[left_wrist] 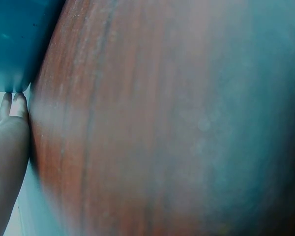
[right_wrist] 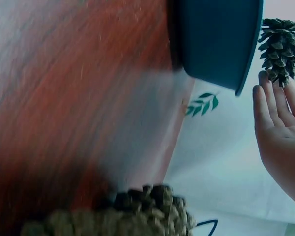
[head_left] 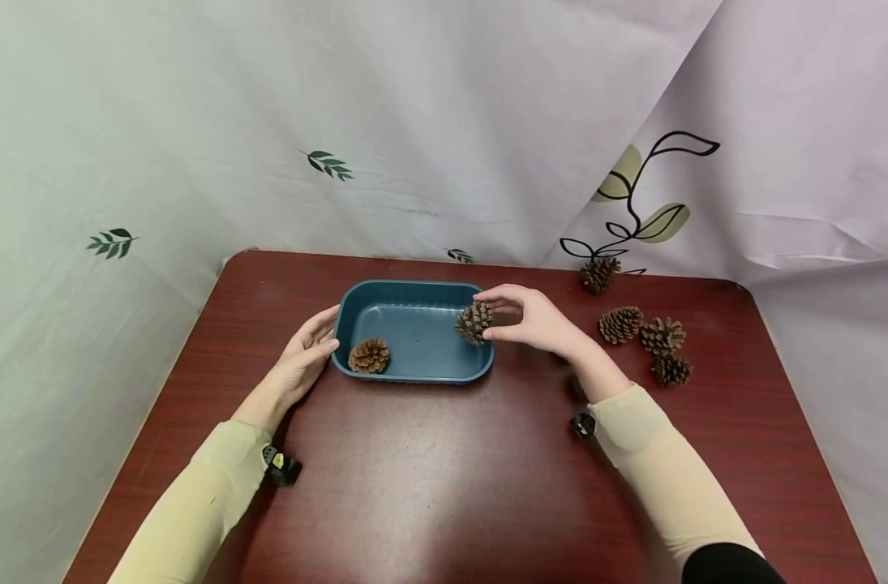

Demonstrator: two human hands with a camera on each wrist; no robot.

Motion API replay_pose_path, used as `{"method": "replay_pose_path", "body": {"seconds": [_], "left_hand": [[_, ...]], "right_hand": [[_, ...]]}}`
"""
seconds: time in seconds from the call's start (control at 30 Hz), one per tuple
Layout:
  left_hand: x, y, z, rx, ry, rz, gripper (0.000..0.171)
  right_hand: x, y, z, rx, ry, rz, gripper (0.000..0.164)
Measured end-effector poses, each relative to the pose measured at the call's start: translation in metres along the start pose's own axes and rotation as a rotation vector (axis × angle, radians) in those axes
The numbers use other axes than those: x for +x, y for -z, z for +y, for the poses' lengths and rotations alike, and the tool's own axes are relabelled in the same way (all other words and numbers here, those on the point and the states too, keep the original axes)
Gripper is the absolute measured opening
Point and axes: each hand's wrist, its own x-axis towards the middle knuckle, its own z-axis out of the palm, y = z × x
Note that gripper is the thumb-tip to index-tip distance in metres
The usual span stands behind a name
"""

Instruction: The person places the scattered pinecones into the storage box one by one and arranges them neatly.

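Near the wearer and left of the blue tray, the left sleeve is plain pale cream-yellow, ending in a broad cuff beside a small black device bearing a yellow-green mark. Right of the tray, the right sleeve is cream too, with another black device; black fabric covers the arm farther from the tray.
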Motion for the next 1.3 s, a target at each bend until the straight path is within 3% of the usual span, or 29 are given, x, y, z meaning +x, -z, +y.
{"method": "replay_pose_path", "body": {"seconds": [0.53,0.77,1.3], "left_hand": [[0.001,-0.001,-0.001,-0.007,-0.006,-0.002,0.057],[0.001,0.0,0.0,-0.002,-0.002,-0.001,0.058],[0.0,0.001,0.001,0.001,0.008,-0.001,0.057]], "right_hand": [[0.014,-0.034,-0.005,-0.033,0.062,-0.044,0.056],[0.019,-0.045,-0.01,-0.04,0.045,-0.075,0.057],[0.036,-0.072,-0.021,-0.227,0.002,-0.171,0.058]]}}
